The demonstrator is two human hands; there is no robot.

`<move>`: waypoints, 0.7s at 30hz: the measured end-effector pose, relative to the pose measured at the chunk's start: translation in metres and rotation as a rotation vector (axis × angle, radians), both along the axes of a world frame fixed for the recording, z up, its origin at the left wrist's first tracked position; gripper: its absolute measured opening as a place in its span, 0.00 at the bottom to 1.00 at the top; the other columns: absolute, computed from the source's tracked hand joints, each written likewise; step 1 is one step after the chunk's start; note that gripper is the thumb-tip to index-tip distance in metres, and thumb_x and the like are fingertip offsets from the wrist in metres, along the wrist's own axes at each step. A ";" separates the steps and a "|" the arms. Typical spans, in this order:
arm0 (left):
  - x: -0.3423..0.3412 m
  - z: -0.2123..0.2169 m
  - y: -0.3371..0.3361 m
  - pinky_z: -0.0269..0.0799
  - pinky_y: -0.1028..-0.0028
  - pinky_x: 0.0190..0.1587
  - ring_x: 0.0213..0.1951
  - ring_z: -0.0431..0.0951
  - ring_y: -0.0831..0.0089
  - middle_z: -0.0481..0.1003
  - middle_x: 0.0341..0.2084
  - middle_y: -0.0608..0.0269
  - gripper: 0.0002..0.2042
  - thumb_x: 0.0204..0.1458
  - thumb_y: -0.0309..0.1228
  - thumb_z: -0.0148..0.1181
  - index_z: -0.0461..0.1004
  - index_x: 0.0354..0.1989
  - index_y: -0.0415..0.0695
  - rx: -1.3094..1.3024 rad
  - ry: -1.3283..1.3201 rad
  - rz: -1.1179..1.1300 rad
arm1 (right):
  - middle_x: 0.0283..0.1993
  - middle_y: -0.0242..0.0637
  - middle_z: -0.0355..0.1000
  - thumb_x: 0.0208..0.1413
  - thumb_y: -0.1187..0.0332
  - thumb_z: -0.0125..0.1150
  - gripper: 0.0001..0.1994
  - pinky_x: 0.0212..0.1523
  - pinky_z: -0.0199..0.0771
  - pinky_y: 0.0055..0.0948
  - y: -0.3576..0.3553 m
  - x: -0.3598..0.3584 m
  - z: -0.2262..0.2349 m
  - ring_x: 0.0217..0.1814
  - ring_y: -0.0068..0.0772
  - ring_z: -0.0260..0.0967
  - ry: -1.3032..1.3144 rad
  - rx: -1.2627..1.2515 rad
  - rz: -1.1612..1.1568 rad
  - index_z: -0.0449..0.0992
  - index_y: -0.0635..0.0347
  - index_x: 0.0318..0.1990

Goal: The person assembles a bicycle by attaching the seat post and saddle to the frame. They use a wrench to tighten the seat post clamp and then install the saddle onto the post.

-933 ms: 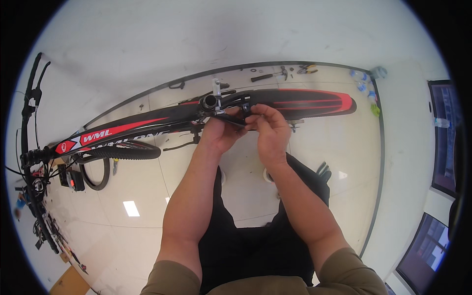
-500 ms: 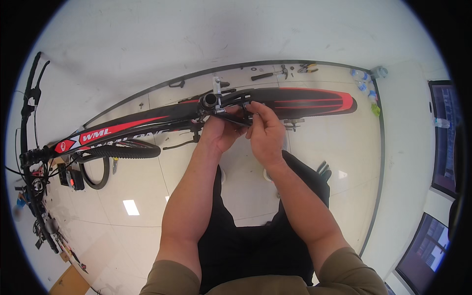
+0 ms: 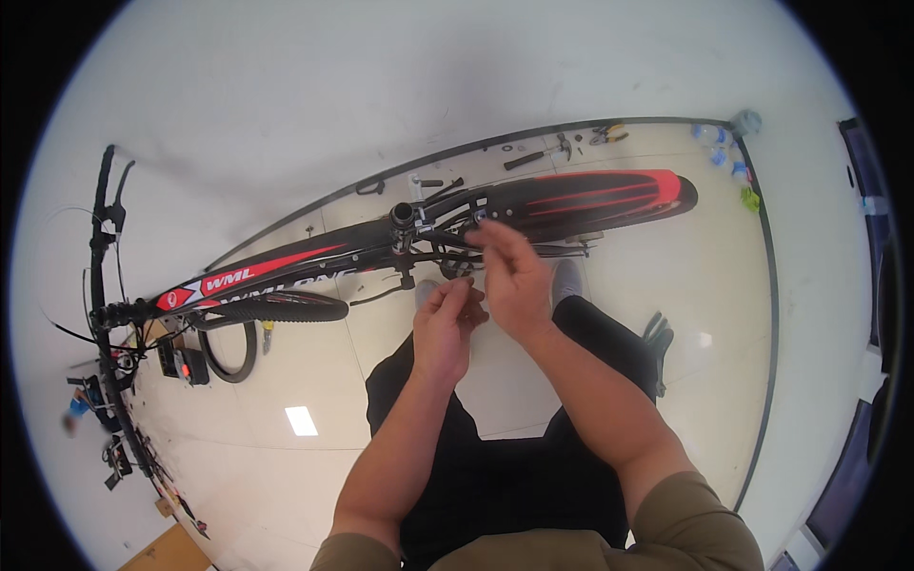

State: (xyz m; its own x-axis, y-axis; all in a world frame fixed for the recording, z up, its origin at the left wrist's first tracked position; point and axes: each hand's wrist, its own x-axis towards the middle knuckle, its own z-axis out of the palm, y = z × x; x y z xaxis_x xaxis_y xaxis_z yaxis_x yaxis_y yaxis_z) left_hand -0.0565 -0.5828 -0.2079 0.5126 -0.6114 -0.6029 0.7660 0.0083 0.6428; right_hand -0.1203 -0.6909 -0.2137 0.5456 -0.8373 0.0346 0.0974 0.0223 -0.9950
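A black and red bicycle (image 3: 276, 262) stands across the view, its seat tube (image 3: 404, 215) open at the top with no saddle on it. My left hand (image 3: 445, 328) is off the frame on its near side, fingertips pinched together; whatever they hold is too small to make out. Beside it, my right hand (image 3: 514, 281) reaches to the frame stays just ahead of the rear mudguard (image 3: 605, 202). Its fingers are bent and close together, and I cannot make out what lies between them. The mudguard is black with red edges.
Along the wall lie a hammer (image 3: 538, 155), pliers (image 3: 607, 135) and small parts. Plastic bottles (image 3: 712, 136) lie in the far right corner. Gloves (image 3: 658, 344) rest by my right leg. Handlebars (image 3: 107, 247) rise at left, near a loose tyre (image 3: 233, 366) and a black case (image 3: 183, 362).
My left hand has drawn back from the frame toward me. The right hand stays by the stays, its fingers shifted slightly. The whole view has shifted, so the bicycle appears further right.
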 end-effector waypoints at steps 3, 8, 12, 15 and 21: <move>-0.006 0.009 0.007 0.71 0.65 0.54 0.48 0.77 0.69 0.78 0.44 0.61 0.13 0.68 0.36 0.49 0.75 0.50 0.40 -0.125 0.057 0.016 | 0.51 0.40 0.79 0.65 0.79 0.48 0.18 0.52 0.73 0.24 0.013 -0.011 0.003 0.51 0.23 0.74 -0.011 0.137 0.217 0.71 0.63 0.61; -0.005 0.003 0.014 0.69 0.65 0.58 0.51 0.75 0.68 0.77 0.47 0.61 0.15 0.68 0.39 0.50 0.74 0.52 0.41 -0.158 0.110 -0.015 | 0.50 0.41 0.79 0.66 0.77 0.47 0.21 0.55 0.73 0.26 0.018 -0.018 0.005 0.50 0.27 0.75 0.047 0.093 0.379 0.68 0.62 0.66; -0.005 0.009 0.013 0.68 0.63 0.60 0.53 0.74 0.67 0.75 0.51 0.61 0.16 0.68 0.40 0.51 0.71 0.55 0.42 -0.141 0.238 0.003 | 0.50 0.40 0.79 0.66 0.77 0.46 0.23 0.53 0.74 0.26 0.016 -0.019 0.000 0.48 0.26 0.76 0.042 -0.002 0.423 0.64 0.61 0.69; 0.001 0.003 0.020 0.68 0.61 0.60 0.54 0.74 0.67 0.74 0.51 0.61 0.16 0.66 0.40 0.54 0.71 0.55 0.43 -0.123 0.267 -0.036 | 0.50 0.39 0.79 0.66 0.77 0.46 0.24 0.50 0.75 0.25 0.011 -0.019 0.005 0.47 0.25 0.75 0.071 0.034 0.489 0.63 0.61 0.69; 0.017 -0.014 0.026 0.69 0.61 0.60 0.53 0.74 0.66 0.75 0.48 0.60 0.16 0.63 0.39 0.58 0.72 0.52 0.42 -0.224 0.318 -0.073 | 0.41 0.38 0.78 0.62 0.79 0.53 0.13 0.38 0.77 0.22 0.014 -0.016 0.000 0.38 0.22 0.75 -0.002 0.273 0.409 0.74 0.65 0.53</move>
